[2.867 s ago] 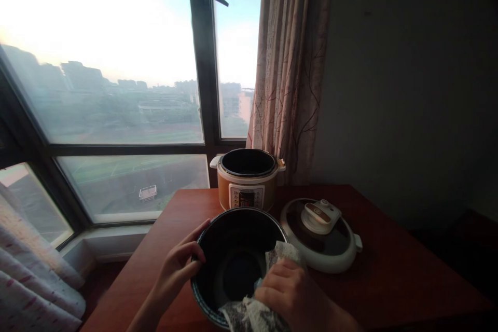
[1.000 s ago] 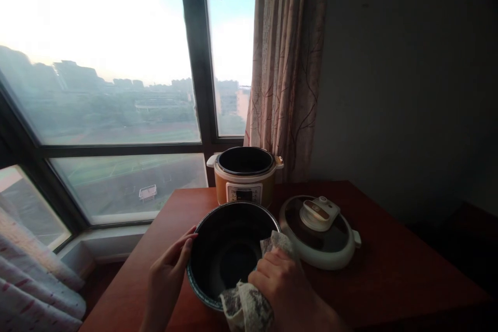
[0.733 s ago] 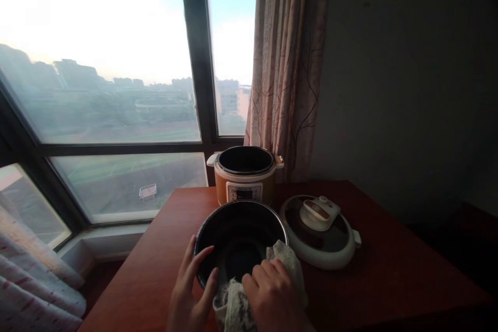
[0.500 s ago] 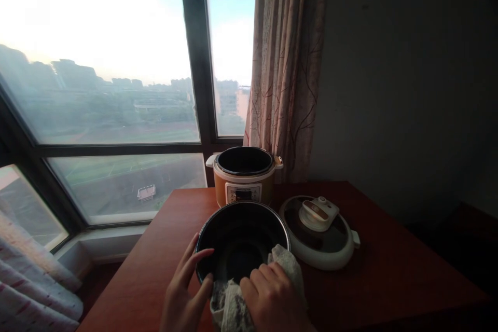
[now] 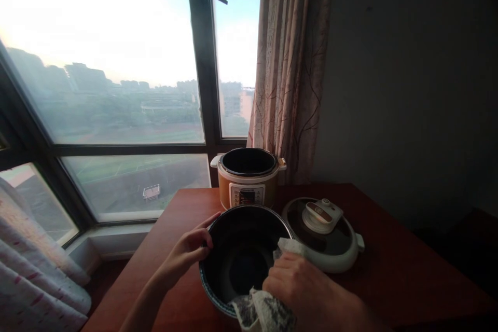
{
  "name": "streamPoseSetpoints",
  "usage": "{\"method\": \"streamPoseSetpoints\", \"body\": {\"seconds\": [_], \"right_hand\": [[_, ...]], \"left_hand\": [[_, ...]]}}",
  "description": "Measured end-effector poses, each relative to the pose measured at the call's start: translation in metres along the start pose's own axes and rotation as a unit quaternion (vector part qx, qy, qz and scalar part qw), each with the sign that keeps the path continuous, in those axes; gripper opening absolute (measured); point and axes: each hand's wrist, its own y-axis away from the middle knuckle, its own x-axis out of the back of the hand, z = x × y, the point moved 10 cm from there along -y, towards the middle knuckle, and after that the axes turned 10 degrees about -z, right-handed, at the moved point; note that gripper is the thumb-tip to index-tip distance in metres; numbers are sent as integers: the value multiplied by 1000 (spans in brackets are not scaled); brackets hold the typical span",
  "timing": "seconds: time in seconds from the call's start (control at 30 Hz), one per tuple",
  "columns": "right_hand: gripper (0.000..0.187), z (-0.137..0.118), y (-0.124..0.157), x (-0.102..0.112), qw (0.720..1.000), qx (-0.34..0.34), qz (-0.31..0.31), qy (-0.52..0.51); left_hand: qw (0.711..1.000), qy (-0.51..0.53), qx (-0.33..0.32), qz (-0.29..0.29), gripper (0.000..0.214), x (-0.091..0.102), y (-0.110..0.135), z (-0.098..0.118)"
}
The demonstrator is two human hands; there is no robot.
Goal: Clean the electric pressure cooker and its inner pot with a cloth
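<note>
A dark inner pot (image 5: pixel 249 264) is tilted so that its open mouth faces me, low in the head view. My left hand (image 5: pixel 190 249) grips the pot's rim at its left side, the thumb inside and the fingers around the outer wall. Bunched in my right hand (image 5: pixel 298 280) is a light cloth (image 5: pixel 264 311) with dark patches, pressed at the pot's right rim; part of it hangs over the near edge. Behind the pot stands the orange and white electric cooker (image 5: pixel 249 181), its top uncovered. The cooker lid (image 5: pixel 322 233) lies to the right on the table.
The reddish-brown table (image 5: pixel 389 270) carries everything. Beyond its left edge are a large window (image 5: pixel 116 88) and a pale curtain (image 5: pixel 35 270). A second curtain (image 5: pixel 291 62) hangs behind the cooker, with a dark wall (image 5: pixel 397 88) to its right.
My left hand has moved up the pot's left rim and closed around it. My right hand has shifted right with the cloth. The view has turned slightly left.
</note>
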Motion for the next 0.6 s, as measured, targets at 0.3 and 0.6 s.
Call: {"method": "streamPoseSetpoints", "body": {"seconds": [0.3,0.6], "right_hand": [[9,25,6,12,995,-22,11,-98],[29,37,0,34,947,-62,58,-311]], "left_hand": [[999,36,-4,-29,7,8,-23,-7],[996,-31,17,85,35,35,-24,-16]]}}
